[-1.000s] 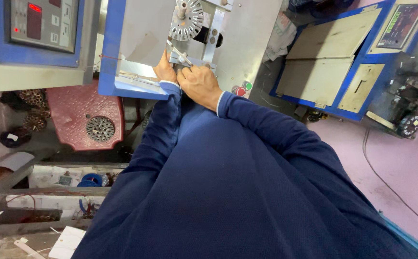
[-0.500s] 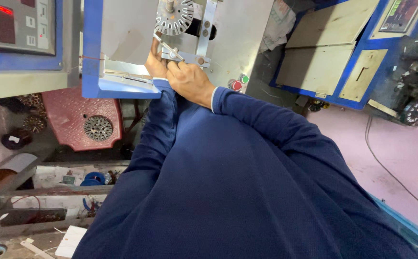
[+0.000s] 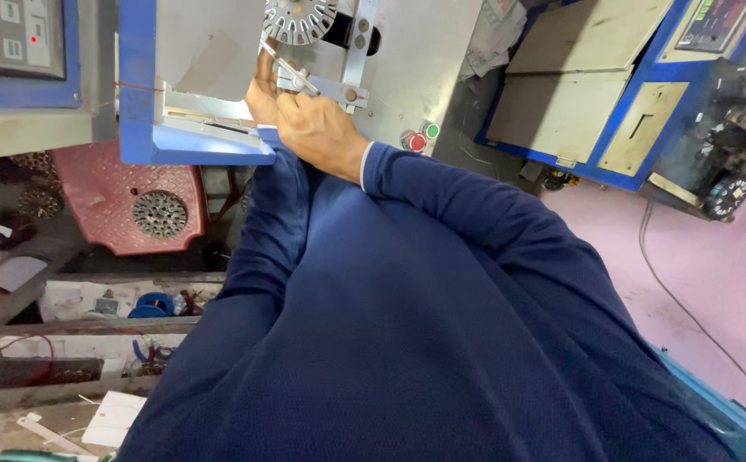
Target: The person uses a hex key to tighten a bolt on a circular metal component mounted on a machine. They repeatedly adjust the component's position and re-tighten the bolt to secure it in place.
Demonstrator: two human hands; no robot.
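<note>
Below toothed metal disc: both hands; red, green buttons beside.

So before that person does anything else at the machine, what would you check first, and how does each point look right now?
1. Both hands at the metal arm: ok; right hand and left hand are pressed together there.
2. Toothed metal disc on the machine: ok, mounted just above the hands.
3. Grip on any thin wire: cannot tell, fingers hide it.
4. Red and green buttons: ok, uncovered beside the right wrist.
5. Spare disc on the pink stool: ok, lying flat.
</note>
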